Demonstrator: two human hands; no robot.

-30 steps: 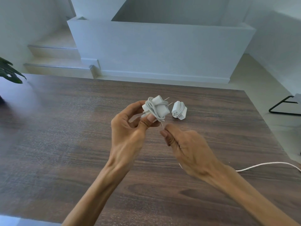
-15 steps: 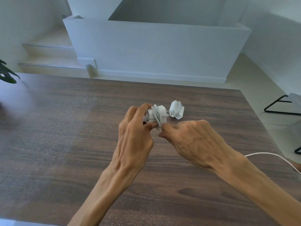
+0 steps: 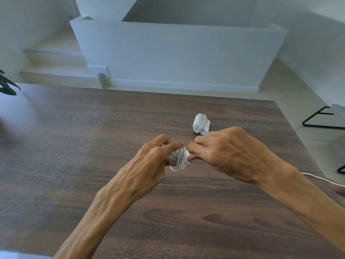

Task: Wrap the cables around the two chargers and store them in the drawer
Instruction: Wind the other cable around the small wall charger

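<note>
Left hand [image 3: 149,163] clamped on white charger [image 3: 178,159], cable coiled round it, held above dark wood-grain surface [image 3: 93,146]. Right hand [image 3: 227,152] fingertips pinched together at charger's right edge. Second wrapped charger [image 3: 201,124] resting on surface just beyond right hand. Loose white cable [image 3: 321,179] at right. No legible brand or writing.

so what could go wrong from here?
1. The charger is pinched between left hand and right hand; easing off could let its coils spring loose.
2. The loose cable trailing off the table's right edge may snag.
3. No drawer in view.
</note>
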